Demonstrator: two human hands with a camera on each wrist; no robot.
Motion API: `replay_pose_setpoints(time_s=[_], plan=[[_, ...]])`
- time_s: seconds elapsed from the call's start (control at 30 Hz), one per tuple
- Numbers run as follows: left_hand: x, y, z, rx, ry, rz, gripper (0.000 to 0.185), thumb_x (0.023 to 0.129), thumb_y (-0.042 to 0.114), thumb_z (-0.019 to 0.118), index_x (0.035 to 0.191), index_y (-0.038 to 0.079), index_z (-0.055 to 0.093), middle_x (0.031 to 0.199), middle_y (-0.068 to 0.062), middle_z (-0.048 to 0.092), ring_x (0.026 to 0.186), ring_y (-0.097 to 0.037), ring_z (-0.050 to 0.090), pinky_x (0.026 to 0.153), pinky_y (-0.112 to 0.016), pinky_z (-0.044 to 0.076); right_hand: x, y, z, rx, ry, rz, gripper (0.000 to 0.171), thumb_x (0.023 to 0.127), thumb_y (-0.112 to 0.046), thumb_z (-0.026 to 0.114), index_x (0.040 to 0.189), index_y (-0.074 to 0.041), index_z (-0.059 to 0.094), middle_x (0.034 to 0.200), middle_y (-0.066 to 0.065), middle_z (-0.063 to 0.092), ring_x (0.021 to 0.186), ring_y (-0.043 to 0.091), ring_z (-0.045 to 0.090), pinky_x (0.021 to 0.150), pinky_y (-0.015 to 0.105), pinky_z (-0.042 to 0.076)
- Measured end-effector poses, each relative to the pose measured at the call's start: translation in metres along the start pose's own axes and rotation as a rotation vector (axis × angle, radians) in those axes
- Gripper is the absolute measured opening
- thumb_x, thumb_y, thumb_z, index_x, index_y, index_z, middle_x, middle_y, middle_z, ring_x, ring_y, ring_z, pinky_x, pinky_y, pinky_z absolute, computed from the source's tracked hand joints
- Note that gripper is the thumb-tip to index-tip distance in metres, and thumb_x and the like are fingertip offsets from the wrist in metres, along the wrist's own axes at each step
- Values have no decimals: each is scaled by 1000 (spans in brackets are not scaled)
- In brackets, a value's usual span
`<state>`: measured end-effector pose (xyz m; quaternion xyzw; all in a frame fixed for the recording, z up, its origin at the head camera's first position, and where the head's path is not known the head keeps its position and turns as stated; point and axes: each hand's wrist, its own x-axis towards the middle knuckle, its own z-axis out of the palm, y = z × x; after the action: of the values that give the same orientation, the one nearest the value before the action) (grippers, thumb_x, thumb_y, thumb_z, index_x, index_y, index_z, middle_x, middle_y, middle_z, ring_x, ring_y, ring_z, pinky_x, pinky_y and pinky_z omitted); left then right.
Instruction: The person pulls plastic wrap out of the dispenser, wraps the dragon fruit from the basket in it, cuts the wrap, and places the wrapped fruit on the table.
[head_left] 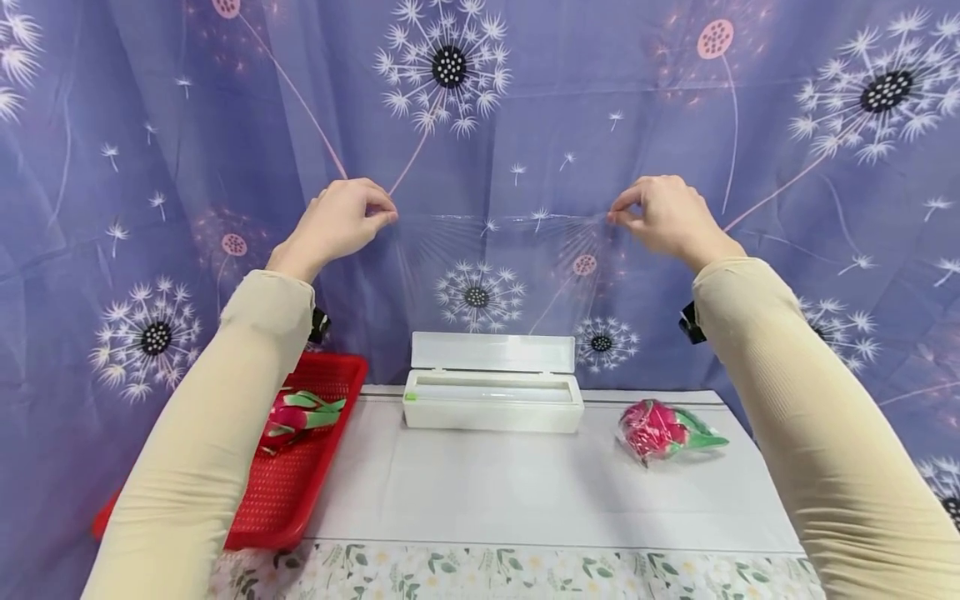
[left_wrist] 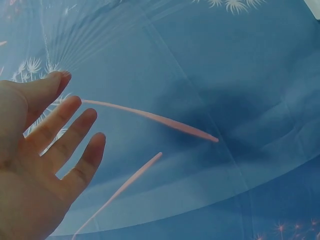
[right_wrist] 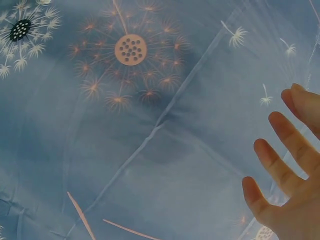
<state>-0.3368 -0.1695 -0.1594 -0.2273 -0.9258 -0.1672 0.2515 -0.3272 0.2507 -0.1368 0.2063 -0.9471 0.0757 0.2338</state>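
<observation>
A sheet of clear plastic wrap (head_left: 502, 250) stretches between both raised hands, its top edge nearly level and its lower part hanging down to the wrap box. My left hand (head_left: 341, 218) pinches one upper corner between thumb and index finger; in the left wrist view, the other fingers of that hand (left_wrist: 50, 145) are spread apart. The opposite corner is pinched by my right hand (head_left: 671, 215), whose remaining fingers spread loosely in the right wrist view (right_wrist: 285, 160). Below stands the white wrap dispenser box (head_left: 491, 414), its lid (head_left: 491, 352) raised, with a roll inside.
At the left a red plastic basket (head_left: 281, 500) holds dragon fruit (head_left: 300, 417), partly behind the left sleeve. A dragon fruit wrapped in clear film (head_left: 656, 431) lies on the white table (head_left: 465, 492) at the right. Behind hangs a blue-purple dandelion-print curtain (head_left: 525, 125).
</observation>
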Motion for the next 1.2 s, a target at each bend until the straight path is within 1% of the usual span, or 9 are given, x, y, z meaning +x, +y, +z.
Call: replay_pose_setpoints(time_s=[0.13,0.33,0.47,0.6,0.83,1.0,1.1,1.2], plan=[[1,0,-3,2,-5,-5,21,96,20,61,106,9,75,114,-4,66,102,-24,60,86,-46,45,1,-2,-3,-2,3,11,24,95,-24,62,109,-10,75,117,15,65,102,42,60,78,61,44],[2,1,-5,-20,10,-28,21,97,21,60,106,10,75,114,-3,66,101,-25,61,86,-48,45,1,-3,-5,-1,10,28,26,95,-24,62,111,-8,74,121,17,64,108,44,58,82,63,44],[2,1,-7,-29,21,-33,21,97,22,60,107,10,75,114,-4,66,102,-25,61,86,-48,45,2,-4,-7,7,27,40,27,96,-25,61,112,-8,74,122,17,64,108,43,57,83,62,44],[3,2,-9,-28,33,-28,22,97,22,59,107,10,75,114,-5,66,101,-25,60,86,-47,45,2,-4,-10,17,39,43,27,96,-26,61,112,-8,74,122,16,64,107,42,58,83,62,44],[2,3,-11,-36,35,-34,22,97,21,58,108,10,74,113,-5,66,99,-23,59,85,-46,45,0,-5,-12,31,43,37,27,96,-24,61,112,-7,73,121,17,64,107,42,57,81,61,45],[1,3,-12,-37,46,-14,22,98,21,59,108,10,74,112,-6,66,98,-23,59,85,-45,44,-2,-6,-13,36,60,13,25,96,-23,61,110,-6,74,116,17,66,101,40,59,78,58,45],[-2,2,-12,-48,51,2,21,98,20,59,109,9,74,112,-6,66,98,-24,59,86,-44,44,-6,-6,-12,26,81,-35,23,95,-19,63,107,-4,75,110,19,68,97,41,61,76,56,46],[-8,1,-10,-68,65,25,20,98,19,60,108,9,73,112,-7,66,99,-25,60,86,-44,44,-13,-8,-10,7,94,-92,20,94,-15,65,105,-3,75,107,19,68,98,44,60,82,58,45]])
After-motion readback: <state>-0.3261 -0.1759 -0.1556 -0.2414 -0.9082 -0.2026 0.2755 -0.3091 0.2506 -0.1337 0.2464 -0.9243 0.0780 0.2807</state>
